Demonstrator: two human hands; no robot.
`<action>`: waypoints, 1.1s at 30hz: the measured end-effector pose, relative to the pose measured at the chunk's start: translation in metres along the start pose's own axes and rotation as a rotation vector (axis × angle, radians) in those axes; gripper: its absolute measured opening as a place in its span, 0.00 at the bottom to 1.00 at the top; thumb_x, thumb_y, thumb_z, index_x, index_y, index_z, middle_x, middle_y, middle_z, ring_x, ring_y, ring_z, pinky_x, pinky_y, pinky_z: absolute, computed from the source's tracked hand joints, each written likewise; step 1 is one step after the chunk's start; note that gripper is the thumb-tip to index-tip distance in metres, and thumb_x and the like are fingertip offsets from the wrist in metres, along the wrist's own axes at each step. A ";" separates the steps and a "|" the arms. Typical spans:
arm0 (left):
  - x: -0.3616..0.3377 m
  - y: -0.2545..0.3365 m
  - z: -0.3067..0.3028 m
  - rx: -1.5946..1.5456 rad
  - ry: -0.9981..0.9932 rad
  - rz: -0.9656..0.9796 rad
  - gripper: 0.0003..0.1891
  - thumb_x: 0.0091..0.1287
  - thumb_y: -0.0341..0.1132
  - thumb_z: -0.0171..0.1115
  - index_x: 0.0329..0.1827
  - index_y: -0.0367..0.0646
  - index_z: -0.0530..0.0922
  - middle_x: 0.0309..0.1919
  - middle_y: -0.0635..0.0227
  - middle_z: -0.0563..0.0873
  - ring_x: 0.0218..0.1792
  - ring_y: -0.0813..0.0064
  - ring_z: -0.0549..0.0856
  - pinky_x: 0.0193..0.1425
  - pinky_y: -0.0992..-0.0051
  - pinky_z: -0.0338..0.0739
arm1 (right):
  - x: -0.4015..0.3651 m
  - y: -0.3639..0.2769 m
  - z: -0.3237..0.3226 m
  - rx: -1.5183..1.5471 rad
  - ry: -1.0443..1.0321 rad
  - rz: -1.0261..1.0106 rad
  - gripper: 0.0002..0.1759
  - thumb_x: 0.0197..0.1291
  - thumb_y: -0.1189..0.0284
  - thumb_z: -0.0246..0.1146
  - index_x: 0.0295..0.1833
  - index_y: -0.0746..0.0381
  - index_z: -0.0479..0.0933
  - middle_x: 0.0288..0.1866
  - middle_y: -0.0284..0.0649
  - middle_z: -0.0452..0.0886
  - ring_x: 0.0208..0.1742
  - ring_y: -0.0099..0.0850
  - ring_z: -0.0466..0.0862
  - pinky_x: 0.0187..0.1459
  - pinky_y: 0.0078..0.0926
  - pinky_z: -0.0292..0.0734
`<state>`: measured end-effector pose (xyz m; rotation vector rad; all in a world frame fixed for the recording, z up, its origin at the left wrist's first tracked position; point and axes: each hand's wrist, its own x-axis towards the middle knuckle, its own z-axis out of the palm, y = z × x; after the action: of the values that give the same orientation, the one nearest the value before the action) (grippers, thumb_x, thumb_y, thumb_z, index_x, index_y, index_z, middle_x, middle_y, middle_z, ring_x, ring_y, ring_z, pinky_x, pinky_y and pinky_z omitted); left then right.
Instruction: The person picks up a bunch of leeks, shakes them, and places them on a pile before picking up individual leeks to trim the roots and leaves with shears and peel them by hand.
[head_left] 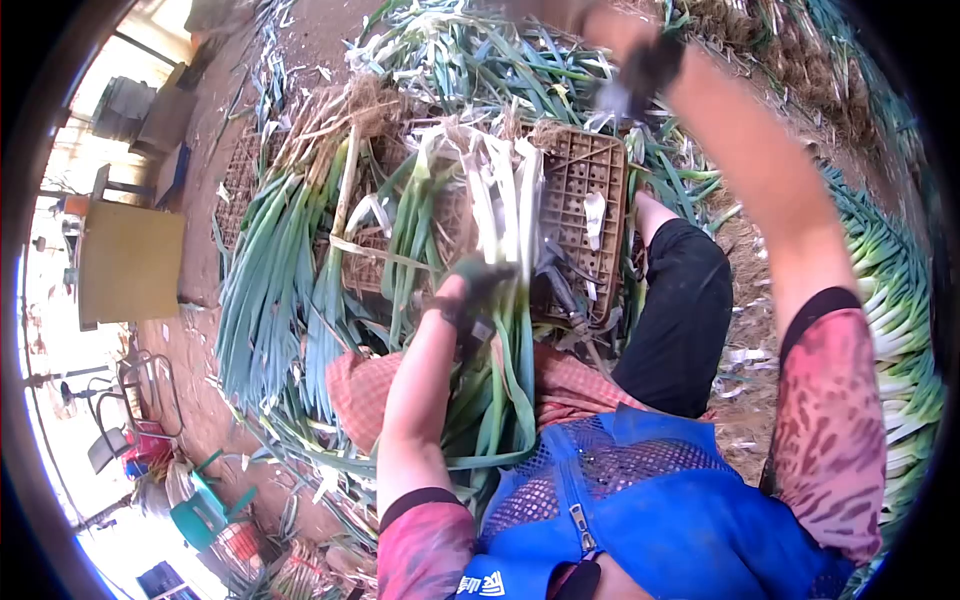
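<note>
My left hand, in a dark glove, is closed around several long leeks. Their white ends point away from me and their green leaves hang down towards my lap. My right hand is stretched far out at the top edge, smeared by motion; its fingers cannot be made out. Below the leeks is a brown plastic crate. On it, just right of the held leeks, rests a dark gun-shaped tool with a hose. A heap of untrimmed leeks with roots and brown outer leaves lies to the left.
More loose leeks are piled beyond the crate. A long row of leeks lies along the right side. At the far left stand a yellowish board, a green stool and a metal-framed chair. Scraps litter the ground.
</note>
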<state>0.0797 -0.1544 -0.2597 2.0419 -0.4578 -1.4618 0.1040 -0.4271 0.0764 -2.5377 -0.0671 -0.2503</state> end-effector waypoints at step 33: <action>-0.120 0.020 -0.015 -0.423 0.034 0.106 0.14 0.65 0.35 0.65 0.49 0.36 0.81 0.39 0.63 0.87 0.43 0.72 0.86 0.49 0.74 0.81 | -0.269 0.046 0.298 1.907 0.022 0.998 0.13 0.64 0.66 0.65 0.49 0.61 0.76 0.36 0.39 0.82 0.36 0.33 0.83 0.39 0.38 0.83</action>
<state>0.0537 -0.0968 -0.1549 1.6786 -0.2146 -1.3271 -0.1061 -0.2968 -0.2428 -0.4815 0.6286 0.1754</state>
